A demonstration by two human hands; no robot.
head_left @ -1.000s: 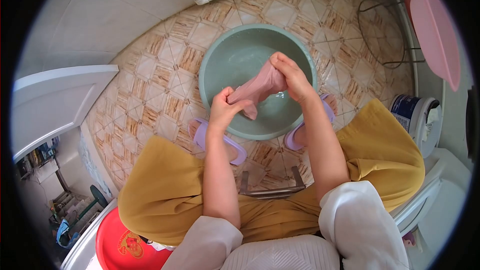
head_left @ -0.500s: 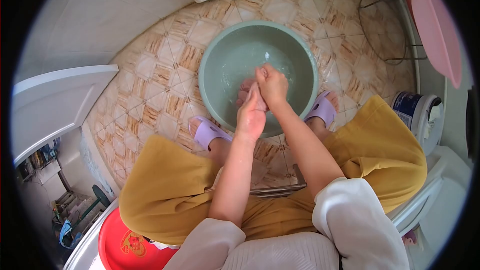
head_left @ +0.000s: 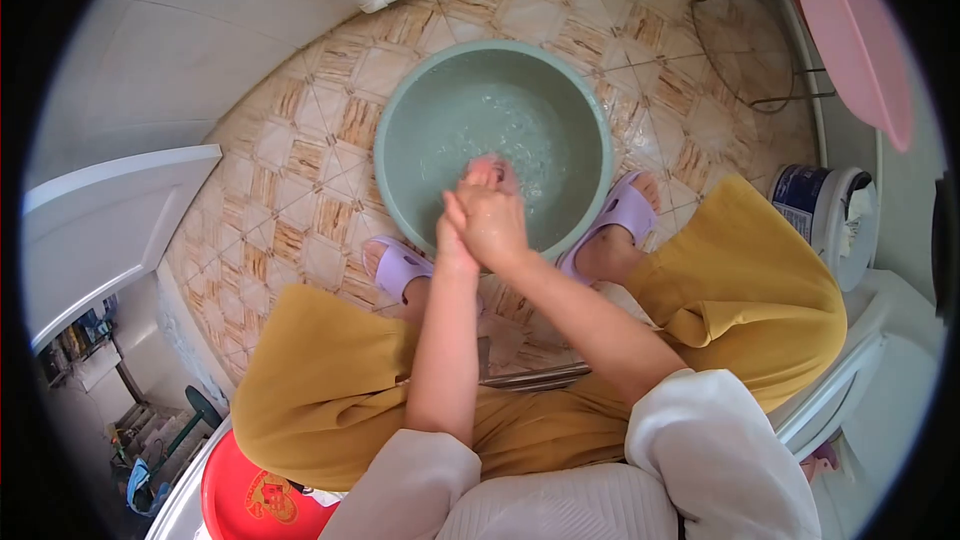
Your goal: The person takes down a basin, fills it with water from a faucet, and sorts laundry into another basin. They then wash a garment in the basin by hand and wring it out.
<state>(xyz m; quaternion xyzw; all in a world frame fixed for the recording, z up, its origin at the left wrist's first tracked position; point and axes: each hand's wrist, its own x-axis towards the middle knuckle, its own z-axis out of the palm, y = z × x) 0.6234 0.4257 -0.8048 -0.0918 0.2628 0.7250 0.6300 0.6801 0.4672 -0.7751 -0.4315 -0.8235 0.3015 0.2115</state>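
Observation:
A round grey-green basin (head_left: pixel 394 175) with water in it stands on the floor between my feet. Over its near side, my two hands are pressed together around a small, wet, pink bunched cloth (head_left: pixel 506 176). My right hand (head_left: pixel 492 223) lies on top with its fingers curled, covering most of my left hand. My left hand (head_left: pixel 453 242) is beneath and to the left, its thumb and wrist showing, its fingers mostly hidden. Part of the cloth pokes out beyond the fingertips, above the moving, splashed water.
My feet in lilac slippers (head_left: pixel 402 268) flank the basin. A red lidded tub (head_left: pixel 235 485) is at lower left, near a white door (head_left: pixel 120 220). On the right are a white bucket (head_left: pixel 830 215), a hanging pink basin (head_left: pixel 858 45) and a wire rack (head_left: pixel 745 100).
Both hands have drawn nearer to me and slightly left within the view. My right hand now covers the left more, and the water is more rippled.

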